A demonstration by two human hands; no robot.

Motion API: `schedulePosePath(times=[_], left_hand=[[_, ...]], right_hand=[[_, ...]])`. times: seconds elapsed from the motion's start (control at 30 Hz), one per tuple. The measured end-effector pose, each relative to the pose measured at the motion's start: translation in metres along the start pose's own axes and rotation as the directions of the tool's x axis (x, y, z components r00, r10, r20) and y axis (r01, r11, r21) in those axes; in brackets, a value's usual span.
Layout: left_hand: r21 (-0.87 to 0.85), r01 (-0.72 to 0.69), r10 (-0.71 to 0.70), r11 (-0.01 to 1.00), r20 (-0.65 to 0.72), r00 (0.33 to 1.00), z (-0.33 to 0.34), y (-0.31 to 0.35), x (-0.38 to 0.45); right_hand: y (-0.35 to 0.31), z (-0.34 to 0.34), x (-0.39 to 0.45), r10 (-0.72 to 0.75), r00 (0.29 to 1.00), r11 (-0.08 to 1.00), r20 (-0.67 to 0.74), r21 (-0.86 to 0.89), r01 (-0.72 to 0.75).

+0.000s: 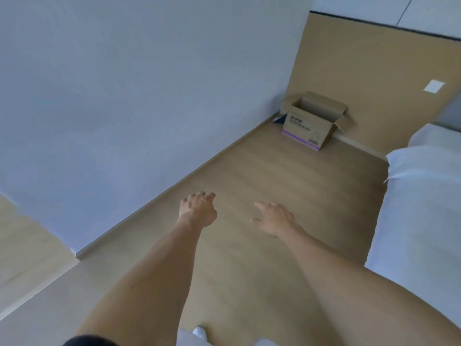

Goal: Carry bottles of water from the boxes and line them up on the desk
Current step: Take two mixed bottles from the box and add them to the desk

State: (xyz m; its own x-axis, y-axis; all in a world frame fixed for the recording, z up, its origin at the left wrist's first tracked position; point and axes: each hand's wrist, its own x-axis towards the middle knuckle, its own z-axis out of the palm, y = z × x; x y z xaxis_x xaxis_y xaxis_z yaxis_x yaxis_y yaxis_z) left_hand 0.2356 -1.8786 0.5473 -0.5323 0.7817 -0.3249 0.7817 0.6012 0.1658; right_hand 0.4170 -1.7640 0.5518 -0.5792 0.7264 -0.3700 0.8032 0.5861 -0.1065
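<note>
At far left, a pale blue-grey painted wall (pixel 112 96) runs diagonally from the lower left toward the far corner, meeting the light wood-grain plank floor (pixel 287 176) along a thin skirting line.

The left hand (pixel 198 209), bare, is extended forward over the floor near the wall's base. Its fingers are loosely curled and spread; it holds nothing and touches nothing.

The right hand (pixel 273 218) is extended just beside the left, slightly lower in the view. Its fingers are relaxed and slightly blurred; it holds nothing. Both bare forearms reach in from the bottom edge, and a dark sleeve edge (pixel 87 340) shows at the lower left of the left arm.

Beyond the hands, well apart from them, an open brown cardboard box with a purple stripe and printed text (pixel 309 126) stands upright on the floor in the far corner, its top flaps folded outward. Its contents cannot be seen from this angle; no bottle is visible. A small dark object (pixel 279 119) lies between the box and the wall.

Behind the box rises a tan wooden panel (pixel 361 71) with a dark top edge, bearing a white rectangular wall plate (pixel 434 86).

At far right, a white-covered bed (pixel 419 208) borders the floor.
</note>
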Motion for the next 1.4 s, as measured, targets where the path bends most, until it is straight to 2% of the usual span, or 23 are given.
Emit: schedulePosePath(times=[0.27,0.47,0.87,1.17,1.4], left_hand=[[0.055,-0.192,0.190,0.980,0.047,0.981,-0.038,0.046,0.132],[0.118,-0.271,0.264,0.955,0.074,0.962,-0.054,0.098,0.229],[0.186,-0.308,0.302,0.933,0.060,0.951,-0.136,0.205,0.455],[0.190,-0.384,0.377,0.903,0.075,0.923,-0.164,0.272,0.597],[0.177,-0.475,0.468,0.862,0.082,0.880,-0.194,0.329,0.747]], right_hand=[[0.027,-0.041,0.091,0.196,0.981,0.979,0.011,0.051,-0.196],[0.071,-0.063,0.180,0.268,0.963,0.958,0.030,0.099,-0.270],[0.168,-0.167,0.388,0.288,0.957,0.944,0.035,0.158,-0.290],[0.222,-0.217,0.512,0.297,0.954,0.935,0.032,0.194,-0.298],[0.283,-0.267,0.630,0.401,0.915,0.900,0.039,0.167,-0.402]])
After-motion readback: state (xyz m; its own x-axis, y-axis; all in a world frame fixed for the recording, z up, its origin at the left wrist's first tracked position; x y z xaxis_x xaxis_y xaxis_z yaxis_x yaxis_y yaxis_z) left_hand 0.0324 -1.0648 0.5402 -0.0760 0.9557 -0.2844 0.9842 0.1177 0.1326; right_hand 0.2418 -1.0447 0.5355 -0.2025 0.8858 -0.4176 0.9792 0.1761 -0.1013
